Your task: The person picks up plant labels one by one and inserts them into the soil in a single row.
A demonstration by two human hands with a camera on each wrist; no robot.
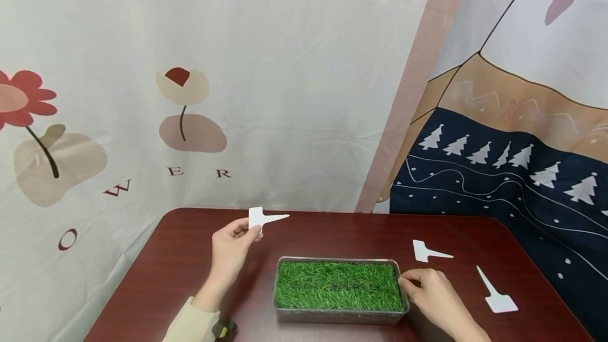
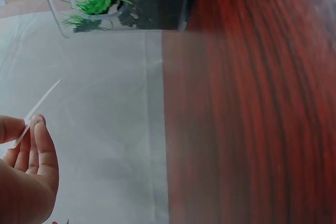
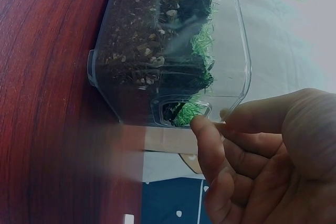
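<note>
My left hand [image 1: 230, 249] pinches a white T-shaped plant label [image 1: 255, 217] by its broad end, thumb in front. The label's pointed stem aims right, above the table and beyond the box's left end. Seen edge-on in the left wrist view, the label [image 2: 44, 98] is a thin sliver between thumb and fingers. A clear plastic box [image 1: 342, 317] holds dark soil with pebbles [image 3: 139, 40] under dense green grass [image 1: 337, 285]. At the box's right end, my right hand [image 1: 434, 295] pinches the rim between thumb and index finger.
Two more white plant labels lie to the right on the dark red wooden table [image 1: 180, 263]: one label [image 1: 420, 251] behind my right hand, another label [image 1: 501, 303] farther right. A printed cloth [image 1: 294, 94] hangs along the table's back edge.
</note>
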